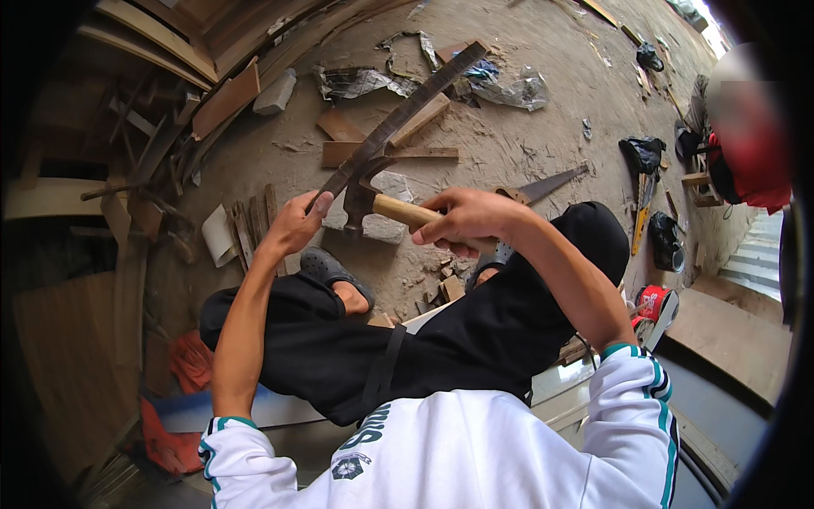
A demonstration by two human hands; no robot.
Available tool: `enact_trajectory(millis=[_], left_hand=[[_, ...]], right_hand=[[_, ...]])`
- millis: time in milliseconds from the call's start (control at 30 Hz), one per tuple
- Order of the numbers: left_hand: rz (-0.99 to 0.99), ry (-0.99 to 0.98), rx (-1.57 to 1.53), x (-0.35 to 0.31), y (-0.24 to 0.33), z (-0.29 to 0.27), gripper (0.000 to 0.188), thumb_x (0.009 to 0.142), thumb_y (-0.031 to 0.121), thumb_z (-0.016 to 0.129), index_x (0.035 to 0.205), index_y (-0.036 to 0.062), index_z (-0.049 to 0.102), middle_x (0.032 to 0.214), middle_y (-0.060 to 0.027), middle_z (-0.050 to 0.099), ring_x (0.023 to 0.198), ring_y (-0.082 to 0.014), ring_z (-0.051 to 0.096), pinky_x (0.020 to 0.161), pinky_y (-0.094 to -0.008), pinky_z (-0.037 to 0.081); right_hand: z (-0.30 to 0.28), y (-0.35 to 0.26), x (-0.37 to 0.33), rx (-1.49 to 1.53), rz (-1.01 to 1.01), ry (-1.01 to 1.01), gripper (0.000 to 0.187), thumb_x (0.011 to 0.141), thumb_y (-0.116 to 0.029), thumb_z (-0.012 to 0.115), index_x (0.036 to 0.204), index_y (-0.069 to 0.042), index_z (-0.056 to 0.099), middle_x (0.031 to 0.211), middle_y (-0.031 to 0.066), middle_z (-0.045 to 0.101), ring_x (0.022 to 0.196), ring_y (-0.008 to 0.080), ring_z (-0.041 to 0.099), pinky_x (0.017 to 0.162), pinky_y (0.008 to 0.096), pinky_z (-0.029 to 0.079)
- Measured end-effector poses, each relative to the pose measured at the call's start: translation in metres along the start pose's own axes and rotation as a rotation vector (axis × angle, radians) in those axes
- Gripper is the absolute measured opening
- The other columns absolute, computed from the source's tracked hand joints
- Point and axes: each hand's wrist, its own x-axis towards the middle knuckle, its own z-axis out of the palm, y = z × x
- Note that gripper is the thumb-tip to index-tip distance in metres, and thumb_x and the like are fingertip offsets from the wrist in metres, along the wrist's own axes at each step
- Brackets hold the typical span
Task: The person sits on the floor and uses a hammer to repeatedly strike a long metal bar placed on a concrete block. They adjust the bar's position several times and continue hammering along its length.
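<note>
My left hand (297, 225) is closing firmly around the near end of a long dark strip (394, 127), which is slanting up and away to the right over the ground (509, 148). My right hand (465, 222) is wrapping its fingers around the pale wooden handle of a claw hammer (398, 209), whose dark head is sitting beside the strip, just past my left hand; whether metal and strip are touching, I cannot tell. Both tools of the grip are being held above a pale block (383, 231) lying between my feet. As to writing, my white shirt (475, 450) is carrying large dark-green lettering (362, 438), partly folded out of sight, with a dark emblem (347, 468) beneath it. To my right, a round red container (653, 301) is showing bold white lettering on its side. Beyond the block, flat wood pieces (424, 153) are lying near a crumpled silvery wrapper (521, 92), its surface markings being too small to make out. A handsaw (555, 183) is resting on the ground beyond my right forearm, and another person in red (755, 165) is occupying the far right edge.
</note>
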Motion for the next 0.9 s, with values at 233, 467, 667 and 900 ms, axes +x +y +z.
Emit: enact_trajectory(millis=[233, 467, 667, 900], left_hand=[[-0.067, -0.014, -0.22, 0.0, 0.0, 0.022, 0.063, 0.098, 0.063, 0.046, 0.078, 0.0038, 0.056, 0.063, -0.0016, 0.048, 0.06, -0.014, 0.044, 0.057, -0.0329, 0.038], [-0.256, 0.089, -0.27, 0.006, 0.023, 0.052, 0.069, 0.097, 0.067, 0.043, 0.072, 0.005, 0.06, 0.055, -0.0022, 0.049, 0.052, -0.0147, 0.049, 0.053, -0.0339, 0.039], [-0.249, 0.141, -0.237, 0.016, 0.021, 0.05, 0.073, 0.095, 0.071, 0.041, 0.073, 0.0046, 0.062, 0.054, -0.0051, 0.051, 0.053, -0.0172, 0.054, 0.056, -0.0357, 0.042], [-0.531, 0.462, -0.86, 0.04, 0.038, 0.048, 0.075, 0.093, 0.076, 0.037, 0.067, 0.0064, 0.048, 0.057, -0.0033, 0.048, 0.044, -0.0179, 0.051, 0.041, -0.0332, 0.041]], right_hand=[[-0.008, 0.005, -0.001, 0.002, 0.02, 0.006, 0.029, 0.088, -0.02, 0.075, 0.107, -0.001, 0.065, 0.065, 0.0, 0.057, 0.047, 0.0078, 0.053, 0.042, 0.0247, 0.043], [-0.003, 0.022, 0.009, 0.11, 0.003, 0.065, 0.026, 0.087, -0.014, 0.072, 0.108, -0.001, 0.062, 0.067, -0.0009, 0.056, 0.048, 0.0065, 0.052, 0.04, 0.0237, 0.042], [-0.002, 0.017, 0.006, 0.114, -0.032, 0.122, 0.02, 0.089, -0.015, 0.071, 0.101, -0.003, 0.06, 0.066, -0.0014, 0.054, 0.047, 0.0067, 0.052, 0.041, 0.024, 0.043], [0.015, 0.01, 0.037, 0.186, -0.166, 0.237, 0.029, 0.09, -0.014, 0.065, 0.114, -0.002, 0.056, 0.065, 0.0005, 0.053, 0.05, 0.0102, 0.054, 0.041, 0.0274, 0.045]])
